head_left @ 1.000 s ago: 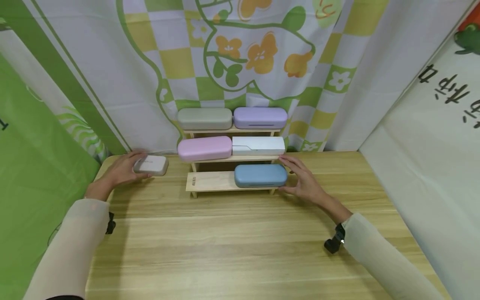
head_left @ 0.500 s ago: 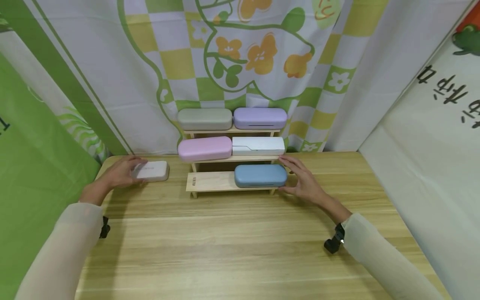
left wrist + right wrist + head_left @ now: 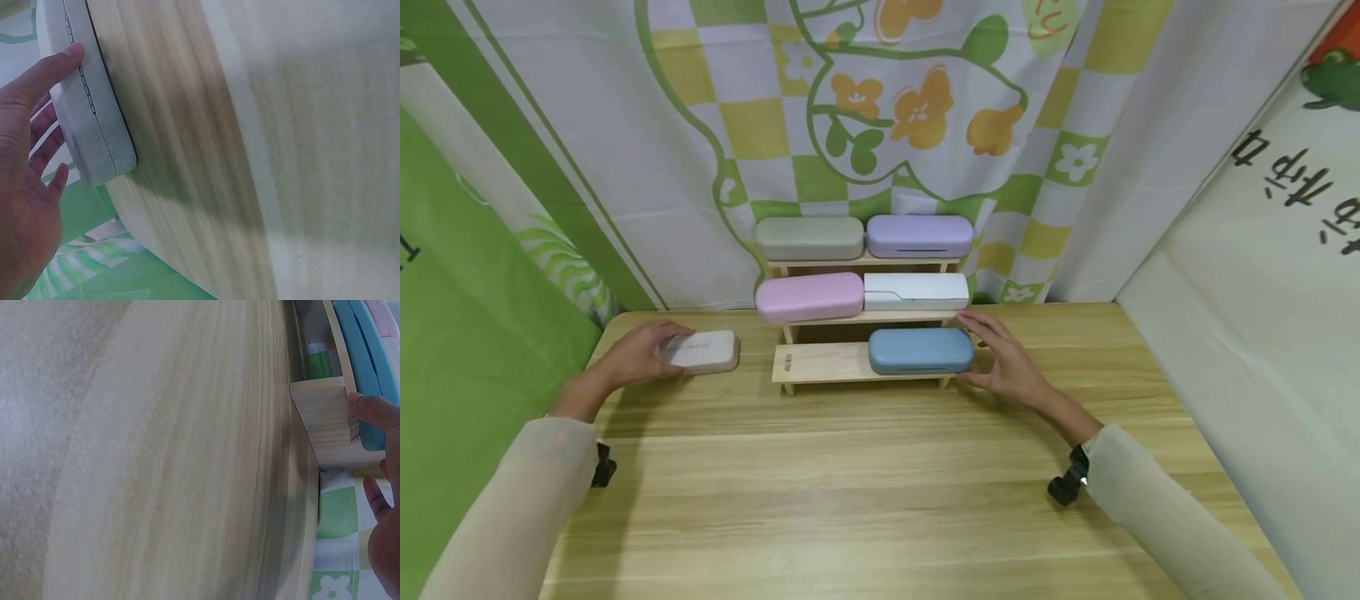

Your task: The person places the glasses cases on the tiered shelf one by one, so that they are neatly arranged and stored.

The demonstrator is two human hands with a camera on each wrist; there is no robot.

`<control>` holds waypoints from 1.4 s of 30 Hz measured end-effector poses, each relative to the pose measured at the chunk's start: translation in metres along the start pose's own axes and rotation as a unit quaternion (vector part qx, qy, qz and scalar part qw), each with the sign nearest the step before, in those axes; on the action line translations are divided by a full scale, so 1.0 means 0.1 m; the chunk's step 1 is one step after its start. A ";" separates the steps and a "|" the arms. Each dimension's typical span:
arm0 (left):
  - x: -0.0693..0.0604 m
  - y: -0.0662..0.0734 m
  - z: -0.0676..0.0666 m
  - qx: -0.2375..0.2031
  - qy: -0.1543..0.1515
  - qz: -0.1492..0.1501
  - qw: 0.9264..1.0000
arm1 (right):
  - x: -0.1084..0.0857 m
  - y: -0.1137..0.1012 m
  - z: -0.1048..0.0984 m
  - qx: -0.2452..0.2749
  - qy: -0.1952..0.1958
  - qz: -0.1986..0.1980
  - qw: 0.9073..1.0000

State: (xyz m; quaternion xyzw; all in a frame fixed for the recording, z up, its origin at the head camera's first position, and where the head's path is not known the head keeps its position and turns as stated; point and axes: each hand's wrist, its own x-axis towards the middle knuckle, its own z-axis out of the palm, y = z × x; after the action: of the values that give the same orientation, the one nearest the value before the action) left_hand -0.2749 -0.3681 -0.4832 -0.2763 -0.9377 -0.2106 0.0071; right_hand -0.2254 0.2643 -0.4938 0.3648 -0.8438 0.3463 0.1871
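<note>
My left hand [image 3: 638,354] grips the left end of a whitish glasses case [image 3: 711,352] at the table's left. The left wrist view shows the thumb on its hinge [image 3: 87,90] side, fingers behind. The case is low at the tabletop; whether it fully rests there I cannot tell. At the right end of a three-tier wooden stand [image 3: 820,363], my right hand [image 3: 1011,367] has its thumb touching the bottom tier's edge beside a blue glasses case [image 3: 921,350]. Its forefinger lies by the middle tier; in the right wrist view, the visible fingers [image 3: 376,497] are loose.
A pink glasses case [image 3: 810,297] and a white case [image 3: 916,292] occupy the middle tier. On the top tier sit a grey-green case [image 3: 809,238] and a purple case [image 3: 920,237]. A patterned curtain [image 3: 917,108] hangs behind the wooden table [image 3: 850,483].
My left hand has brought the whitish glasses case toward the front of the table, lower in the head view. My right hand and the stand have stayed in place.
</note>
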 end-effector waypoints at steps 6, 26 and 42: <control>-0.05 0.05 0.00 -0.002 -0.001 -0.013 1.000 | 0.00 0.00 -0.01 0.000 -0.003 0.008 1.000; -0.14 0.41 -0.15 0.017 0.016 0.011 1.000 | 0.00 0.00 -0.01 -0.006 -0.006 0.009 1.000; -0.20 0.82 -0.26 0.017 0.031 0.029 0.999 | 0.01 0.00 -0.01 0.003 -0.011 0.004 1.000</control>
State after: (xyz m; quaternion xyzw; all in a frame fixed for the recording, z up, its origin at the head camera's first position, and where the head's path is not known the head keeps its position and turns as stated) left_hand -0.2180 -0.3259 -0.4299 -0.2968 -0.9319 -0.2033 0.0471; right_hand -0.2262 0.2646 -0.4924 0.3654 -0.8461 0.3462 0.1755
